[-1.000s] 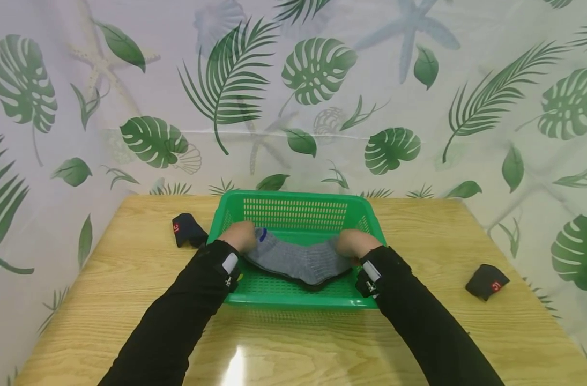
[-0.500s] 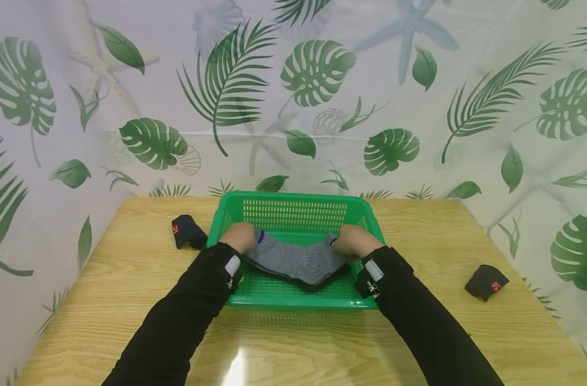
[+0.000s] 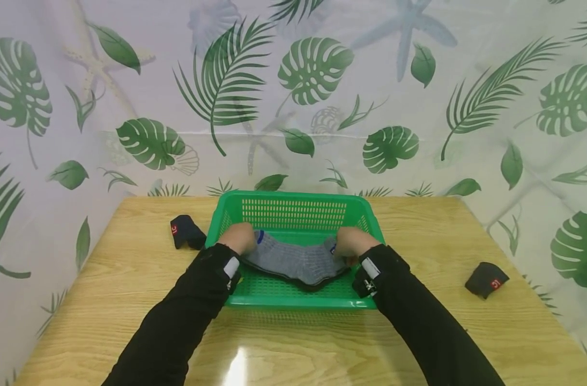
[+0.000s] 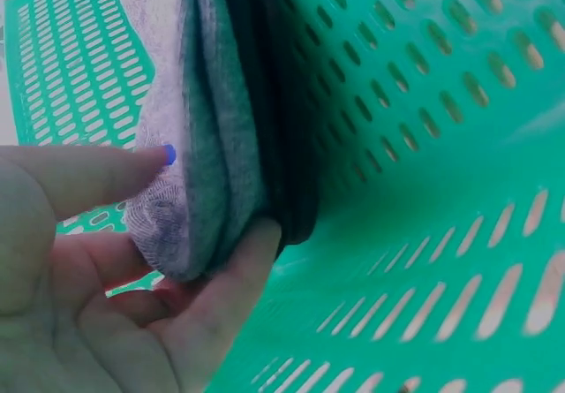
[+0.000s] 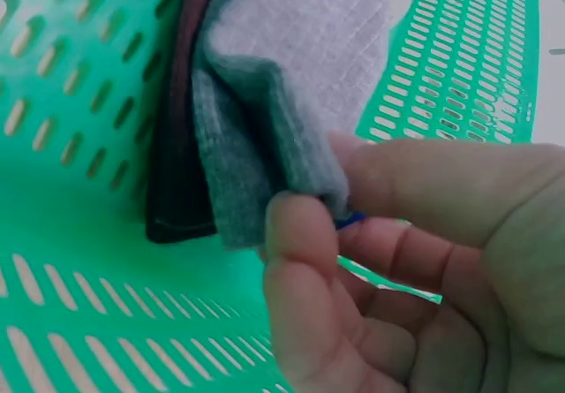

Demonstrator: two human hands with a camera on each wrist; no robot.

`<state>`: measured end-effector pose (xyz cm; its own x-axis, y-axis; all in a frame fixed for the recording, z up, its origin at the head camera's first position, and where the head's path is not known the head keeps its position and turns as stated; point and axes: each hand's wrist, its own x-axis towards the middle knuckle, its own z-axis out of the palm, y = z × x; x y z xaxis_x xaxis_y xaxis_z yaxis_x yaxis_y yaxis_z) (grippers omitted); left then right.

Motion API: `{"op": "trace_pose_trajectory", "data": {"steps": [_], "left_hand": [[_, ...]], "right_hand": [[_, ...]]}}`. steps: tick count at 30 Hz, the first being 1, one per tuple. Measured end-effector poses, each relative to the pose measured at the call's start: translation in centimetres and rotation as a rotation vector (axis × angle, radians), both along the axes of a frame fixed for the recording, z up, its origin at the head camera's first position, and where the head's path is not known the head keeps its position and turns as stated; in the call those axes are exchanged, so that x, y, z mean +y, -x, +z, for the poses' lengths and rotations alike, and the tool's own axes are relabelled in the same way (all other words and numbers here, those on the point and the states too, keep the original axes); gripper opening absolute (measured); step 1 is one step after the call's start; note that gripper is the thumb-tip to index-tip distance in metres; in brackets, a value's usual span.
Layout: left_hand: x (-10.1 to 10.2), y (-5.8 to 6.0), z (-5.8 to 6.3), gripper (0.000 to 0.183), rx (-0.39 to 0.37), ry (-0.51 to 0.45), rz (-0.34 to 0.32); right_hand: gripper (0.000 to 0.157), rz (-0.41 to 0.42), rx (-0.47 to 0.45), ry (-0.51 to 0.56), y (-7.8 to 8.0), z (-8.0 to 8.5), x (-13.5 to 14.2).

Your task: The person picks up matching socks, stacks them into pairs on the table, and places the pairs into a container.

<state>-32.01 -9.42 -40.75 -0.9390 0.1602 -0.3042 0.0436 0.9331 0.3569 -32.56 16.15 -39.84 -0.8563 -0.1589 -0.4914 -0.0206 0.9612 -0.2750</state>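
A grey sock (image 3: 293, 260) with blue marks lies lengthwise over darker socks (image 5: 181, 163) inside a green plastic basket (image 3: 298, 301). At its left end my left hand (image 3: 240, 238) pinches the grey layers. In the left wrist view the thumb (image 4: 115, 177) presses by a blue mark and a finger sits underneath, against the stack's edge. My right hand (image 3: 353, 242) pinches the other end. There, in the right wrist view, the grey fabric (image 5: 291, 119) folds over between thumb and fingers, beside the dark layer. Both hands reach down inside the basket walls.
On the wooden table (image 3: 293, 354), a dark folded cloth piece with red lettering (image 3: 187, 231) lies left of the basket. A similar dark piece (image 3: 486, 280) lies far right. A leaf-patterned curtain (image 3: 293, 107) hangs behind the table.
My right fingers have shifted slightly at the grey sock's right end, so a blue mark now shows there. My left hand keeps its hold and the basket stays put.
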Motion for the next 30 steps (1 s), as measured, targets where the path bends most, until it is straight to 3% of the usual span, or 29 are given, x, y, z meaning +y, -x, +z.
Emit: {"op": "trace_pose_trajectory", "data": {"steps": [4,9,12,15,17,20,23,30], "left_hand": [[0.1,-0.2,0.2,0.017,-0.025,-0.003,-0.029],[0.6,-0.7,0.6,0.031,0.092,-0.01,-0.029],[1.2,-0.7,0.7,0.017,0.135,-0.056,-0.15],[1.7,-0.5,0.6,0.011,0.02,-0.09,-0.317],[1.7,-0.4,0.3,0.014,-0.097,-0.102,-0.37],[1.6,-0.3,0.1,0.017,-0.234,-0.103,-0.366],[1.5,-0.2,-0.1,0.019,-0.298,-0.124,-0.348],[1.2,0.2,-0.3,0.03,-0.346,-0.136,-0.375]], "right_hand": [[0.015,0.013,0.007,0.007,-0.2,0.0,0.1],[0.016,0.137,0.125,0.013,-0.5,0.8,-0.7],[0.015,0.258,0.173,0.055,-0.7,1.3,-1.8],[0.022,0.385,0.1,0.077,-1.2,1.1,-3.1],[0.029,0.432,0.023,0.062,-1.4,0.6,-3.9],[0.039,0.413,-0.066,0.009,-1.6,-0.2,-4.7],[0.047,0.381,-0.099,-0.038,-1.6,-0.7,-5.0],[0.042,0.398,-0.11,-0.108,-1.1,-1.1,-5.6]]}}
